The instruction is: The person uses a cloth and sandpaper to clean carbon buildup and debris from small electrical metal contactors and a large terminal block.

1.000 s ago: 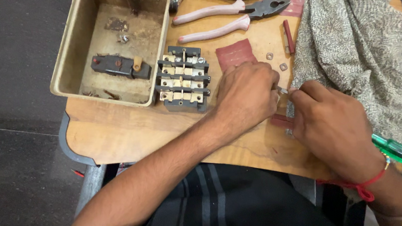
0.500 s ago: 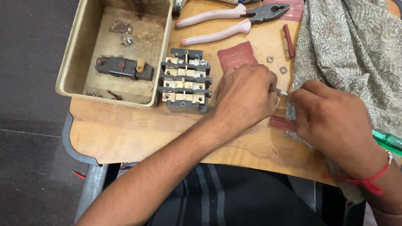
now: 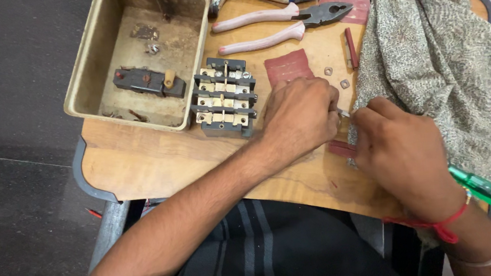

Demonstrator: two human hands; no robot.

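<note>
My left hand (image 3: 300, 115) and my right hand (image 3: 400, 148) meet over the wooden board (image 3: 158, 160), fingertips together around a small metal part (image 3: 344, 113) that is mostly hidden. My right hand also holds a green-handled screwdriver (image 3: 490, 190), whose handle sticks out behind the wrist. A grey switch block with brass terminals (image 3: 223, 97) lies just left of my left hand. A dark red strip (image 3: 341, 148) lies under my hands.
A worn metal box (image 3: 89, 80) at the far left holds a dark switch part (image 3: 149, 82) and screws. Pink-handled pliers (image 3: 283, 25), a red sandpaper piece (image 3: 288, 66), two small nuts (image 3: 336, 77) and a patterned cloth (image 3: 446, 61) lie on the board.
Both hands stay together at the same spot, with only slight finger movement. The camera view has shifted a little.
</note>
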